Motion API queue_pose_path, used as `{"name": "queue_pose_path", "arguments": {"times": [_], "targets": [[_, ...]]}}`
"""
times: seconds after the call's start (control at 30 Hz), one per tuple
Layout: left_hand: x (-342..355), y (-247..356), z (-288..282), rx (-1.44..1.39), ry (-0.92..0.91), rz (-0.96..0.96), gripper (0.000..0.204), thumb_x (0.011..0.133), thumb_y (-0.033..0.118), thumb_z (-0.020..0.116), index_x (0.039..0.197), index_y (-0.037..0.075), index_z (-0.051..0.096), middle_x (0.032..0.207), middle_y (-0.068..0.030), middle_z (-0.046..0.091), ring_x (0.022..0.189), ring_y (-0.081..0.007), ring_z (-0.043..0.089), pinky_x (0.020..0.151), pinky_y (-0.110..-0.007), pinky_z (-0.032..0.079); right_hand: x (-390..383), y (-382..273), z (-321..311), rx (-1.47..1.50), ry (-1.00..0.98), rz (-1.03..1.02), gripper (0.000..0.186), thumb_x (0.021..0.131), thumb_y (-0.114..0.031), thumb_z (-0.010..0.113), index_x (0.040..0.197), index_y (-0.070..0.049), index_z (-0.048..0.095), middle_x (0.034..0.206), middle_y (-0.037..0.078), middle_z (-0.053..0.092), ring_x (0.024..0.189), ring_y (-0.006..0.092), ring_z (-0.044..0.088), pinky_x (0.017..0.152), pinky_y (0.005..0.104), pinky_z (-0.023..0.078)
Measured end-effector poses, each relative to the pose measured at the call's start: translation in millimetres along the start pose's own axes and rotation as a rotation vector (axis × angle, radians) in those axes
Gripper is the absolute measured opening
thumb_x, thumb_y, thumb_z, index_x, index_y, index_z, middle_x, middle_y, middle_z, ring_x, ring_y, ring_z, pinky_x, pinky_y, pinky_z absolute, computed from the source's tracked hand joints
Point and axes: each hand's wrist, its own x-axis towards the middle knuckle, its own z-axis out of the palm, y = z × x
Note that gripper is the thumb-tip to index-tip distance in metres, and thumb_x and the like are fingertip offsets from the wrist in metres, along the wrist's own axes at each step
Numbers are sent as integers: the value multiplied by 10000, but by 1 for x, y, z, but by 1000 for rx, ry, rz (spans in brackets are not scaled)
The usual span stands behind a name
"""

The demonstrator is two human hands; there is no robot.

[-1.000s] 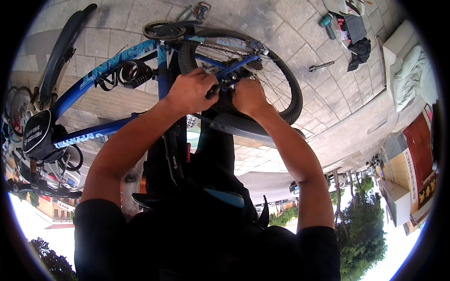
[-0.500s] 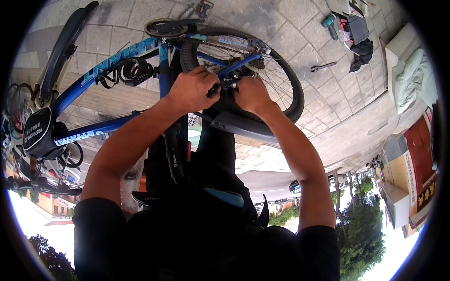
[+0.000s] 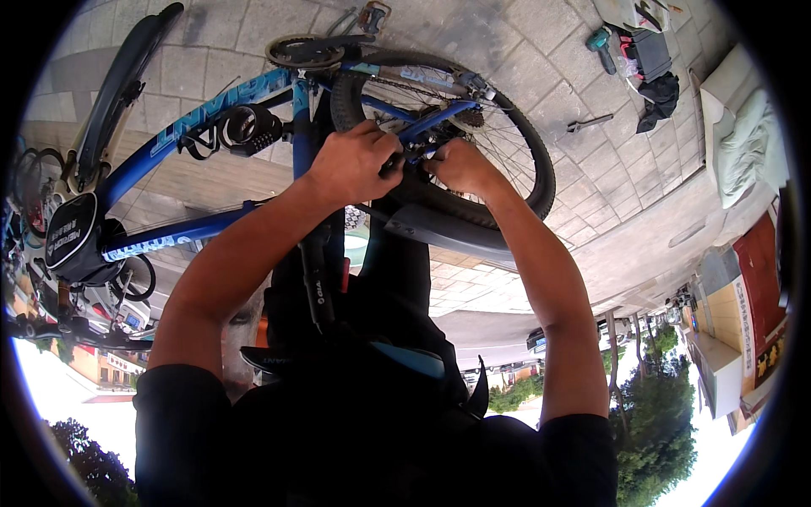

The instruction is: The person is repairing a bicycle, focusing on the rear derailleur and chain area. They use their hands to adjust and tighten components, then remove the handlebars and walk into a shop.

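Observation:
A blue bicycle frame (image 3: 127, 179) stretches from the left to the middle, its rear wheel (image 3: 547, 173) beyond my hands. My left hand (image 3: 356, 165) is closed in a fist beside the blue rear stays, and what lies inside it is hidden. Just to its right, my right hand (image 3: 466, 169) has its fingers pinched together at small dark parts near the tyre; I cannot make out what they grip. A black rear mudguard (image 3: 448, 233) lies along the tyre below my right hand. The chainring (image 3: 304, 52) shows above the hands.
A coiled black cable lock (image 3: 250, 129) is on the frame. A wrench (image 3: 590, 123), a teal drill (image 3: 601, 49) and a black bag (image 3: 657, 100) lie on the paving at the right. Another black mudguard (image 3: 127, 84) is at the upper left, near more parked bicycles.
The whole view has shifted slightly, so the bicycle and tools sit a little lower and further right. Both hands stay at the same place on the bicycle, fingers still closed.

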Motion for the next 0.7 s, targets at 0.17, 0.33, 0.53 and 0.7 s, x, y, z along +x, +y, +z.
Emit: {"name": "queue_pose_path", "arguments": {"times": [0.17, 0.33, 0.53, 0.7], "targets": [[-1, -1, 3, 9, 0, 6, 196, 760, 143, 822, 883, 91, 679, 815, -73, 722, 825, -264, 723, 634, -386, 605, -20, -17, 34, -661, 368, -295, 194, 911, -182, 640, 859, -67, 787, 945, 201, 751, 1000, 357, 731, 888, 491, 545], [-1, 0, 1, 4, 4, 12, 191, 765, 139, 818, 887, 89, 680, 811, -75, 722, 827, -265, 725, 640, -385, 606, -9, 4, 19, 18, 132, -85, 263, 955, -249, 672, 962, -14, 790, 987, 199, 769, 889, 346, 747, 803, 442, 567], [1, 0, 1, 39, -20, 5, 190, 772, 148, 820, 894, 85, 688, 815, -74, 725, 837, -266, 726, 658, -393, 613, -4, 6, 25, -135, 227, -106, 228, 912, -199, 663, 912, -5, 781, 912, 191, 766, 830, 389, 732, 752, 441, 564], [-1, 2, 0, 41, -13, 9, 174, 783, 158, 811, 888, 89, 691, 819, -70, 729, 843, -258, 725, 660, -391, 613, -20, 1, 36, -474, 458, -300, 189, 880, -169, 652, 899, -31, 780, 974, 225, 755, 987, 408, 730, 914, 505, 565]]}}
